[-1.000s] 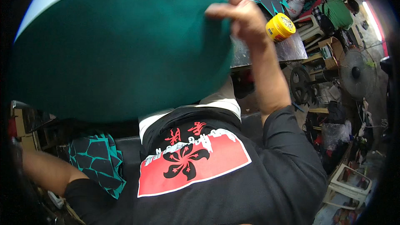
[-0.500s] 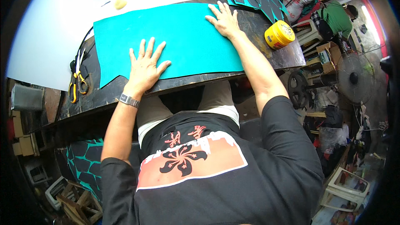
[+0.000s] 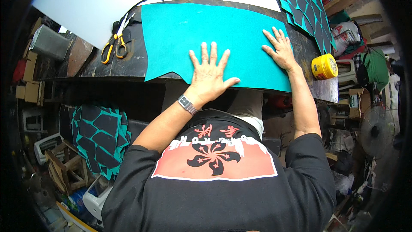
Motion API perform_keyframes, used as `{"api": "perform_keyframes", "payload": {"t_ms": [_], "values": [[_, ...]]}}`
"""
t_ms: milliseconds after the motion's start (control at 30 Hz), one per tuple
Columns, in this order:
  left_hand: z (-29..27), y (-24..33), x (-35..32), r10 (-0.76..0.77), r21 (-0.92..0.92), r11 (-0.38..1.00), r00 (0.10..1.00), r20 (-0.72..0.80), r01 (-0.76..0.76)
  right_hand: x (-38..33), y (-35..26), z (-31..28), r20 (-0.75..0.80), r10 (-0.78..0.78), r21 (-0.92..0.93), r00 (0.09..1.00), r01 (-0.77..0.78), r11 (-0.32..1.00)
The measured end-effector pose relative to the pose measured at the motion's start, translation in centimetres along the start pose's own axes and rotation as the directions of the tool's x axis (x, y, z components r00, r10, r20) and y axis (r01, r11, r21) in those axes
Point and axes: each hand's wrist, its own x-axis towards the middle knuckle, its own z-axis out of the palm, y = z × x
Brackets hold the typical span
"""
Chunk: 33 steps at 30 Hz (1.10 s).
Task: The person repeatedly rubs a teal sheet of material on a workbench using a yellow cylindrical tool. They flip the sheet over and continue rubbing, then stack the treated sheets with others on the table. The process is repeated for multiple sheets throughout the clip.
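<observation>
A wide turquoise sheet [image 3: 180, 30] lies flat near the table's front edge, with a notch cut at its lower left. My left hand [image 3: 209, 73] presses flat on the sheet near its front edge, fingers spread, a wristwatch [image 3: 186, 104] on that wrist. Toward the sheet's right edge rests my right hand [image 3: 281, 51], palm down with fingers apart. Neither hand grips anything. Left of the sheet lie scissors [image 3: 115, 45] with yellow-and-black handles, blades pointing away from me.
White sheeting [image 3: 107, 0] covers the table's back. A yellow tub [image 3: 324, 66] stands at the right, near stacked black-and-turquoise patterned sheets [image 3: 302, 8]. More patterned pieces [image 3: 101, 135] sit low at my left. A fan [image 3: 375, 129] and a person in green [image 3: 377, 68] are at the right.
The view has swung left. My right hand has come from the sheet's far right corner down to the middle of its right side. My left hand stays flat, its fingers spread.
</observation>
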Motion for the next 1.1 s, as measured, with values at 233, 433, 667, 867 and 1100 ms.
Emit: {"api": "perform_keyframes", "payload": {"t_ms": [233, 433, 667, 867, 1100], "values": [[-4.6, -9.9, 0.7, 0.046, -0.504, 0.847, 0.970, -0.240, -0.166, 0.1, 0.7, 0.0, 0.005, 0.010, 0.008, 1.000, -0.010, 1.000], [-7.0, -26.2, 2.5, -0.065, 0.247, 0.958, 0.945, -0.321, 0.149, -0.2, 1.1, -0.1, 0.000, -0.007, 0.008, 1.000, 0.007, 1.000], [-7.3, -33.5, 8.9, -0.241, 0.232, 0.913, 0.904, -0.354, 0.335, 0.1, 0.0, 0.0, 0.010, 0.045, -0.035, 0.999, -0.044, 0.998], [-12.1, -35.1, 12.7, -0.450, -0.087, 0.863, 0.681, -0.577, 0.497, 2.4, -1.1, 0.4, 0.029, 0.096, -0.049, 0.995, -0.094, 0.994], [-5.8, -16.9, 7.9, -0.035, 0.041, 0.999, 0.999, 0.025, 0.034, 2.6, -1.0, 1.1, -0.111, 0.028, 0.014, 0.993, -0.027, 1.000]]}}
